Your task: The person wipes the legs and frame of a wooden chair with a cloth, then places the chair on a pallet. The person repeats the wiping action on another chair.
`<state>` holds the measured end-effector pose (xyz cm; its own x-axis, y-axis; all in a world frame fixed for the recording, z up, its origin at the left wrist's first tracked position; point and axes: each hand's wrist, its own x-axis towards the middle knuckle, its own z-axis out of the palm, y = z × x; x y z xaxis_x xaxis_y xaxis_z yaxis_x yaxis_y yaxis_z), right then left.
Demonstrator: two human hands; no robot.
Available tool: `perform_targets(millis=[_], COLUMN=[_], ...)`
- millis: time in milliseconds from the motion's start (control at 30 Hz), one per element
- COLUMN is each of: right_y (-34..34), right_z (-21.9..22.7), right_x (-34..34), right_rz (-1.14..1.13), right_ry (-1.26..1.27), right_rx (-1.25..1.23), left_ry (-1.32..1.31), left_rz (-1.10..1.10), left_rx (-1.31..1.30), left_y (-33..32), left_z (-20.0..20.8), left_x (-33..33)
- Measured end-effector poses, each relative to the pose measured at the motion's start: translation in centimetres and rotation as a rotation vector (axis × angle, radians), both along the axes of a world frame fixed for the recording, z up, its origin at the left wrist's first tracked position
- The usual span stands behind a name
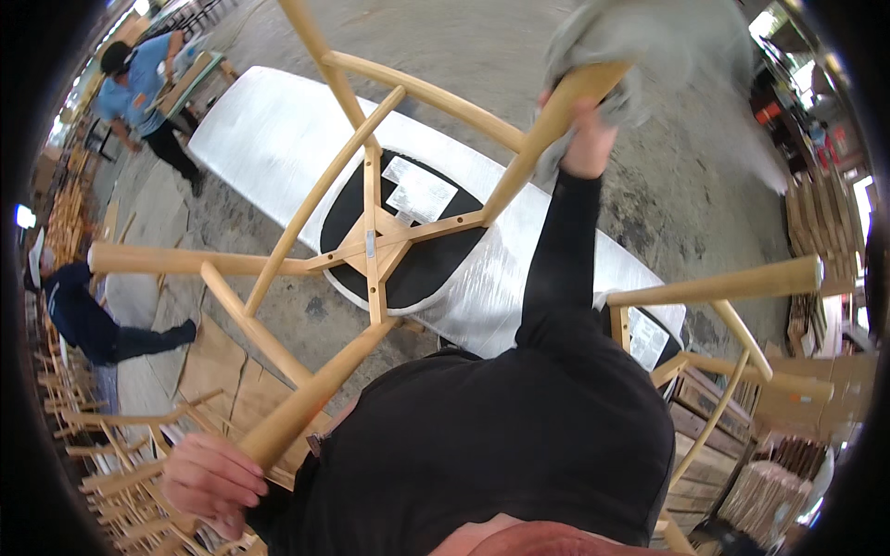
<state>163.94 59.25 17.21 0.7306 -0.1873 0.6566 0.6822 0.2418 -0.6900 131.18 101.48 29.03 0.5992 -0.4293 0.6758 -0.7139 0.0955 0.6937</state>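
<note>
An upside-down wooden chair lies on a long padded bench covered in white plastic film. Its seat underside is black, with a wooden cross brace and silvery-white labels. At the lower left, my left hand is closed around the end of the chair leg nearest me. My right arm reaches out to the far right leg. There my right hand, partly smeared by motion, presses a grey cloth to the leg near its end. The cloth is blurred.
A second upturned chair stands close on my right. Many wooden chair frames are stacked at the lower left. Two people work on the left, one in light blue, one in dark clothes. Cardboard stands at the right.
</note>
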Motion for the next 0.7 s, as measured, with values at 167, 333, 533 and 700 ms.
perform_targets(millis=[167,333,533,700], right_y=[3.0,2.5,0.5,0.5], right_z=[-20.5,-24.0,-7.5,-18.4], right_x=[-2.5,-2.4,-6.3,-3.5], right_rz=[-0.539,-0.333,0.004,-0.219], right_ry=[0.492,0.801,0.389,0.535], right_rx=[-0.293,-0.508,-0.144,-0.491], left_ry=[-0.049,-0.047,0.013,-0.009], left_rz=[-0.014,-0.019,0.031,-0.003], left_rx=[0.021,0.040,0.001,-0.014], left_y=[-1.5,-1.0,-1.0,-0.6], left_z=[0.9,1.7,-0.2,0.2], left_x=[1.4,1.2,0.0,0.8])
